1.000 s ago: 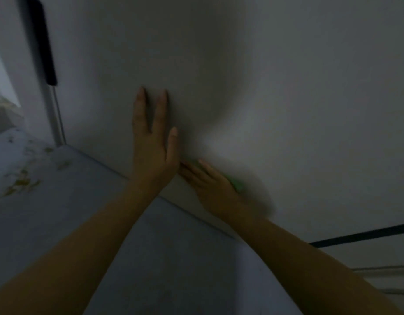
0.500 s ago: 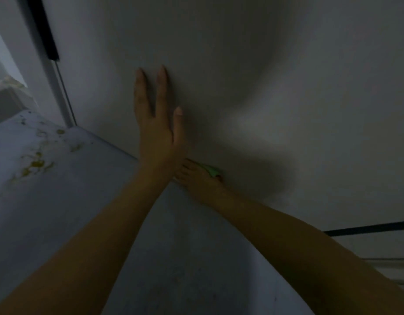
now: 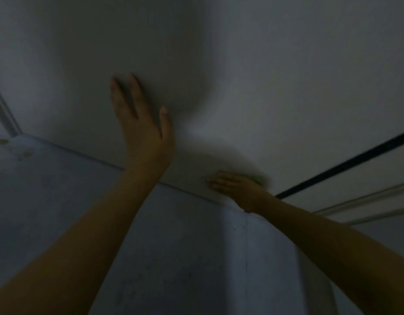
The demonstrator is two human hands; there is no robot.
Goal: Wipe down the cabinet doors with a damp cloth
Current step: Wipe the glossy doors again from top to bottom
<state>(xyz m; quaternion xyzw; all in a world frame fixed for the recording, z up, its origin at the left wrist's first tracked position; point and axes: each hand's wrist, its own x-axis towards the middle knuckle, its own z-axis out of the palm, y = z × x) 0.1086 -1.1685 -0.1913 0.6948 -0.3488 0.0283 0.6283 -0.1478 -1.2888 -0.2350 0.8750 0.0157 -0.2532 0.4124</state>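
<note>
The white cabinet door (image 3: 253,76) fills the upper part of the dim head view. My left hand (image 3: 140,130) lies flat on the door with its fingers straight and pointing up. My right hand (image 3: 236,186) presses a green cloth (image 3: 258,178) against the door near its lower edge, fingers stretched out to the left. Only a small green strip of the cloth shows past the hand, and it is blurred.
Below the door's lower edge runs a bluish-grey surface (image 3: 169,258) with yellowish stains (image 3: 3,142) at the far left. A dark gap (image 3: 346,167) slants along the door's right side, with pale rails (image 3: 367,203) beneath it. A frame edge (image 3: 3,110) stands at left.
My right hand has slid the cloth to the right along the door's lower edge, away from my left hand. The view has shifted right; my left hand stays flat on the door.
</note>
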